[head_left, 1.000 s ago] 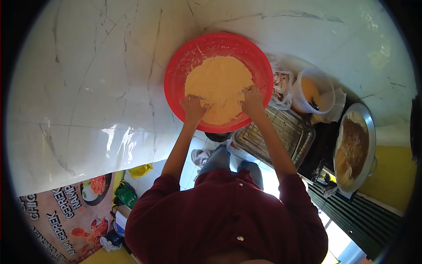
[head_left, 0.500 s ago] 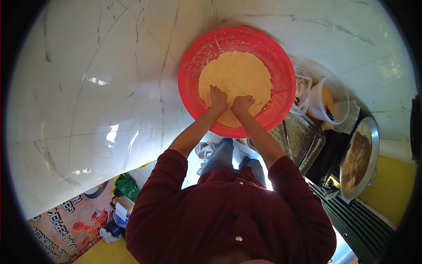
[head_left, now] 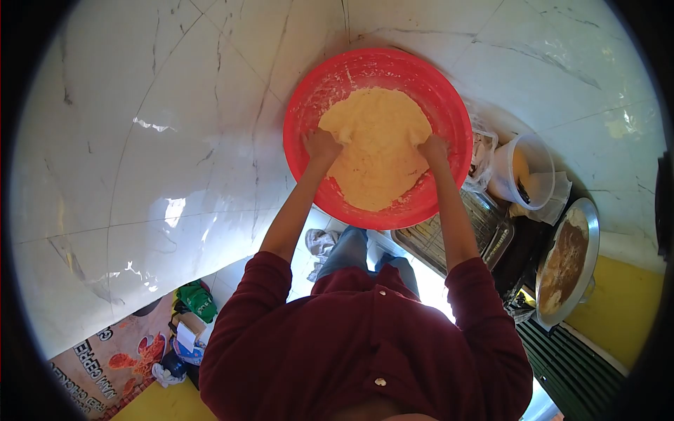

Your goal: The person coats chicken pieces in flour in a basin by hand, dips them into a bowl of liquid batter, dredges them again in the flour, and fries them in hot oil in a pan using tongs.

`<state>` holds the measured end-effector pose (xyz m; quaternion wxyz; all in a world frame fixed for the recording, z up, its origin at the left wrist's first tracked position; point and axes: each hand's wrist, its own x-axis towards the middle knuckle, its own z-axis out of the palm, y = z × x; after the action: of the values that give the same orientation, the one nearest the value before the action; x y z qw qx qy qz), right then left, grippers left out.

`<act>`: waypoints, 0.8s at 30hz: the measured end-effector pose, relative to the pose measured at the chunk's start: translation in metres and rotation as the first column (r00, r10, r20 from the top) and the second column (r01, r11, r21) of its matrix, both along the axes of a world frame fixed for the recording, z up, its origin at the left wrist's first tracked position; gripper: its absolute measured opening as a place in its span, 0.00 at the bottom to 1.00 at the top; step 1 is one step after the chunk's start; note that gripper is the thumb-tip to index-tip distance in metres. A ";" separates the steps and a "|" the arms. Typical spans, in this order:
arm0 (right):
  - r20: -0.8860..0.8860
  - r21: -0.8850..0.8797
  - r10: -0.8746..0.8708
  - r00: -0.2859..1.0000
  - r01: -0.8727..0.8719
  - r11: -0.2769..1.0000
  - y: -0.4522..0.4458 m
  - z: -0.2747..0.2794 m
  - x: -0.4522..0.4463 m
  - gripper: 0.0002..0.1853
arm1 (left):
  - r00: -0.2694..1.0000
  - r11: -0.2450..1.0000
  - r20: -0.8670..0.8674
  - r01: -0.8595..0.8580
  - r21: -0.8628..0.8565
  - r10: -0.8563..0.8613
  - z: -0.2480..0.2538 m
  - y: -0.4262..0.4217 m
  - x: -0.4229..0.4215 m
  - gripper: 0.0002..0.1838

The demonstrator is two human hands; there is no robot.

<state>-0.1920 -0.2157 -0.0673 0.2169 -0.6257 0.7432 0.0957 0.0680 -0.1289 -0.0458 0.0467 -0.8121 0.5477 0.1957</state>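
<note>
White tiles (head_left: 182,140) flank a red basin (head_left: 453,116); left hand (head_left: 322,144) and right hand (head_left: 434,149) touch powder (head_left: 379,154), grip unclear.

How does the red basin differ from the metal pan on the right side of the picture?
The basin is bright red, while the metal pan is silvery grey. The basin holds pale yellow powder; the pan holds brown contents with paler patches. The left hand and right hand are inside the basin, but neither touches the pan. Both vessels are wide, rounded and open at the top.
</note>
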 end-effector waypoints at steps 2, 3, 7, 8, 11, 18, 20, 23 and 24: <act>-0.051 -0.096 -0.014 0.999 0.009 0.995 0.001 -0.001 0.010 0.19 | 0.988 0.985 0.140 -0.045 -0.166 0.069 -0.005 -0.008 0.000 0.21; -0.101 -0.191 -0.033 0.994 0.013 0.982 0.003 -0.003 0.017 0.16 | 0.962 0.991 0.273 0.026 -0.135 0.012 -0.014 -0.013 -0.003 0.17; -0.295 -0.225 0.134 0.946 -0.205 0.953 0.018 -0.048 0.048 0.13 | 0.830 0.971 0.520 0.241 -0.010 -0.201 -0.073 -0.033 -0.026 0.13; -0.276 -0.209 0.169 0.946 -0.230 0.951 0.023 -0.046 0.060 0.13 | 0.829 0.970 0.522 0.242 -0.014 -0.200 -0.077 -0.036 -0.035 0.13; -0.283 -0.192 0.280 0.917 -0.340 0.921 0.039 -0.058 0.087 0.11 | 0.828 0.946 0.489 0.322 -0.017 -0.273 -0.072 -0.026 -0.070 0.12; 0.119 0.189 0.298 0.947 -0.316 0.930 0.012 -0.063 0.052 0.16 | 0.979 0.996 -0.185 0.090 0.027 -0.083 -0.031 -0.015 -0.044 0.20; 0.387 0.143 0.426 0.818 -0.509 0.848 0.003 -0.062 0.026 0.16 | 0.936 0.987 -0.347 0.105 0.119 -0.058 -0.023 -0.011 -0.026 0.22; -0.079 0.117 0.297 0.952 -0.287 0.951 0.002 -0.035 0.018 0.19 | 0.970 0.994 -0.228 0.098 0.057 -0.082 -0.026 -0.008 -0.013 0.23; -0.079 0.117 0.294 0.952 -0.284 0.952 0.006 -0.025 0.018 0.19 | 0.987 0.995 -0.128 0.091 -0.030 -0.094 -0.039 -0.011 -0.010 0.25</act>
<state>-0.1742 -0.2097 -0.0921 0.1972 -0.7104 0.6469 0.1948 0.0579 -0.1399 -0.0849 0.0104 -0.7718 0.5891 0.2391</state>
